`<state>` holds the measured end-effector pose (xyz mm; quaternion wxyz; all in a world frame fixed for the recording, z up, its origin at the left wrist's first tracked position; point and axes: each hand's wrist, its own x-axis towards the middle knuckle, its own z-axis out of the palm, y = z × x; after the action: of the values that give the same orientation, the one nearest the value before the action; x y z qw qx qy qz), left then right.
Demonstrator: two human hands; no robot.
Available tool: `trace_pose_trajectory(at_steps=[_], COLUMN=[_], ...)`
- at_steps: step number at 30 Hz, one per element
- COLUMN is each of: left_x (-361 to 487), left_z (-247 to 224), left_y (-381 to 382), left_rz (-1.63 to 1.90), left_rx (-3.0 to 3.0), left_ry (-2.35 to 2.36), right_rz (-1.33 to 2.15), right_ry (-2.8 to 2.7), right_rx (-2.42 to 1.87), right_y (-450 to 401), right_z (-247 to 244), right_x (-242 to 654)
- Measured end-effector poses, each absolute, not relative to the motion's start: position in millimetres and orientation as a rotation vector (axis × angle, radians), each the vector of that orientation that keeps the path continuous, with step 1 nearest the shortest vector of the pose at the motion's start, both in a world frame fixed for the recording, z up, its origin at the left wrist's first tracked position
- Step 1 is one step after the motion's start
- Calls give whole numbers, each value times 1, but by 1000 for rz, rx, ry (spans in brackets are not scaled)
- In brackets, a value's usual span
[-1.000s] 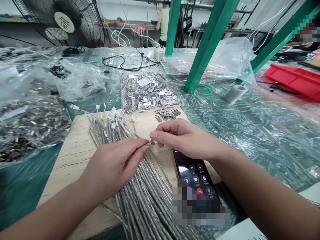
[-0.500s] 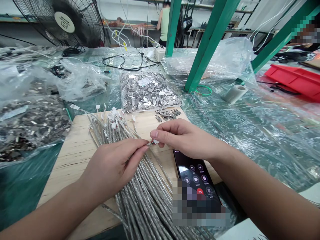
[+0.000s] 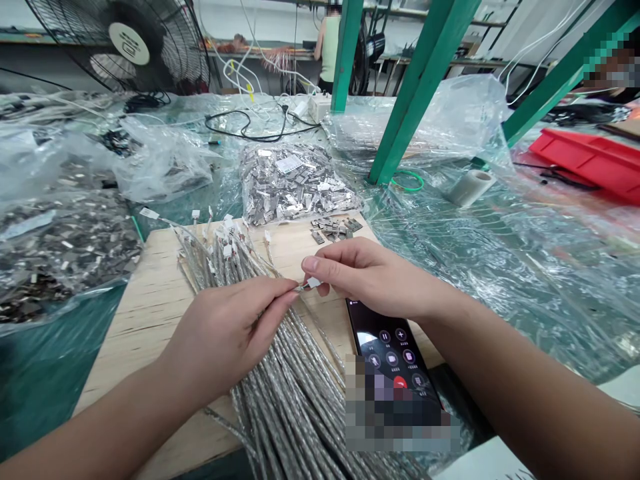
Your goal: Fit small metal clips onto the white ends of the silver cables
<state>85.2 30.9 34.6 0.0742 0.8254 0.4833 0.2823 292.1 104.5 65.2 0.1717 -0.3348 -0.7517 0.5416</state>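
My left hand (image 3: 240, 327) is closed in a pinch on a thin cable (image 3: 301, 288) just behind its end. A small white connector (image 3: 313, 283) sits on that end, with fine wires leading into it. My right hand (image 3: 367, 273) has its thumb and fingers curled round the connector, which partly shows under the thumb. Below both hands lies a thick bundle of silvery braided cables (image 3: 280, 387), many tipped with white connectors (image 3: 229, 251). Small flat metal shells (image 3: 335, 230) are scattered on the wooden board (image 3: 125, 333) beyond my right hand.
A phone (image 3: 395, 360) showing a call screen lies under my right wrist. Behind the board is a clear bag of metal shells (image 3: 295, 183), with another bag (image 3: 65, 247) at left. Green posts (image 3: 420, 93), a plastic roll (image 3: 471, 188), a red tray (image 3: 590, 163) and a fan (image 3: 130, 47) stand around.
My right thumb has shifted slightly, and more of the white connector shows beneath it. My left hand holds the same place on the cable.
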Motion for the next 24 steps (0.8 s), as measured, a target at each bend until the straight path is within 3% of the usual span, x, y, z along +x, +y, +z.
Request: trace_pose_trajectory(at_steps=[24], left_x=[85], left_z=[33], left_y=[31], left_rz=[846], left_rx=[2476], left_ry=[1444], right_rz=[1556], right_ry=[-2121], right_rx=[-911], right_y=[105], right_z=[66], right_x=[291])
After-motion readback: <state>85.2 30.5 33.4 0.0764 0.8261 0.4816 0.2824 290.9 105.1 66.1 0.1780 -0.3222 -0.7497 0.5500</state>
